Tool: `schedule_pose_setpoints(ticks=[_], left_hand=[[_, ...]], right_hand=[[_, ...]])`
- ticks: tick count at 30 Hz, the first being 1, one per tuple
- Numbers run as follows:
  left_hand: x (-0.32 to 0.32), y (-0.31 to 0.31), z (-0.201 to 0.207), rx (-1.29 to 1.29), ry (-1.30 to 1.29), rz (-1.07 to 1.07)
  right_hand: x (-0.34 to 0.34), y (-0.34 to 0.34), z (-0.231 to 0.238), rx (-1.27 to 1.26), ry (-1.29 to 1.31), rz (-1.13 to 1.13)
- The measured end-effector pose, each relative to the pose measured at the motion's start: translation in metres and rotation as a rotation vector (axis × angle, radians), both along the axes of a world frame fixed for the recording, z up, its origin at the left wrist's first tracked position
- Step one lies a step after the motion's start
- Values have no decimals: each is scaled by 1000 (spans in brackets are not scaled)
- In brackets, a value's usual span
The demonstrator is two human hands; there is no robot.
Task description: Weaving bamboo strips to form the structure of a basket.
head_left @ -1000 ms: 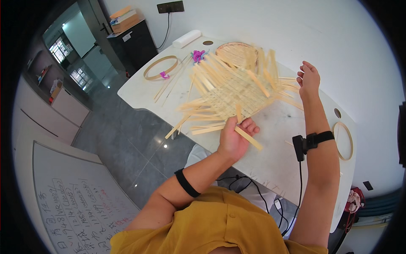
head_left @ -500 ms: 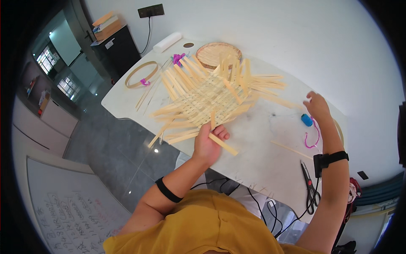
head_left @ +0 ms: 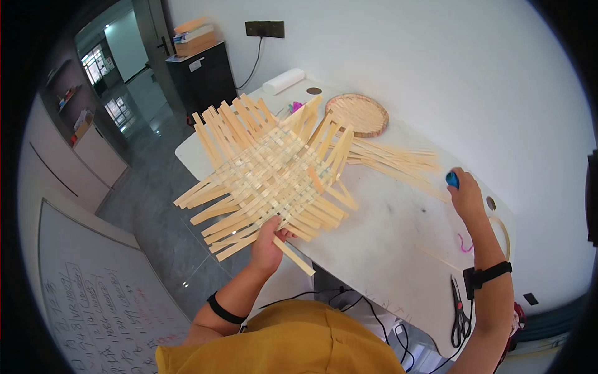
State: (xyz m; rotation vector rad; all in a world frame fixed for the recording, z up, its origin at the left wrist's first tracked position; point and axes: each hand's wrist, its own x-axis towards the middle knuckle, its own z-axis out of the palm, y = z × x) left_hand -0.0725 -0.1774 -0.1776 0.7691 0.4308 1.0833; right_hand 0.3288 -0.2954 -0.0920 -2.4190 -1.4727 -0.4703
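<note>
My left hand [head_left: 268, 251] is closed on the lower edge of a woven mat of pale bamboo strips [head_left: 274, 168], with thumb on top. Loose strip ends fan out around the weave, and one points down past my wrist. The mat is held tilted above the table's left part. Over the right side, my right hand [head_left: 467, 193] grips a small blue cylinder [head_left: 453, 180] like a spool, its lower part hidden by the fingers. A curled pink fuzzy stem [head_left: 465, 243] lies below that hand.
Black scissors [head_left: 460, 318] lie near the table's right front edge. Loose bamboo strips [head_left: 392, 159] and a round woven tray [head_left: 358, 115] are farther back. A white roll [head_left: 284, 81] lies at the far edge. A bamboo hoop [head_left: 500, 240] sits beside my right forearm.
My right hand has closed on the blue cylinder and lifted it from the table. The mat in my left hand has moved left and tipped up. The whole view has shifted.
</note>
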Motion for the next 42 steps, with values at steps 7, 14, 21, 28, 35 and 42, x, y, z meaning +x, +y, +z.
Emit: schedule_pose_setpoints(ticks=[7,14,21,28,35,42], left_hand=[[-25,18,-5,-95,20,95],[-47,28,-21,-70,231,86],[-63,39,-45,-36,360,6],[-63,42,-50,29,387,-23],[-66,48,-20,198,448,-74],[-70,70,2,346,680,-278]], right_hand=[[-36,119,19,170,862,128],[-19,212,2,135,844,130],[14,266,-45,192,239,167],[-14,270,-63,-185,2,77],[-87,226,-1,154,673,308],[-178,133,25,-42,1354,513]])
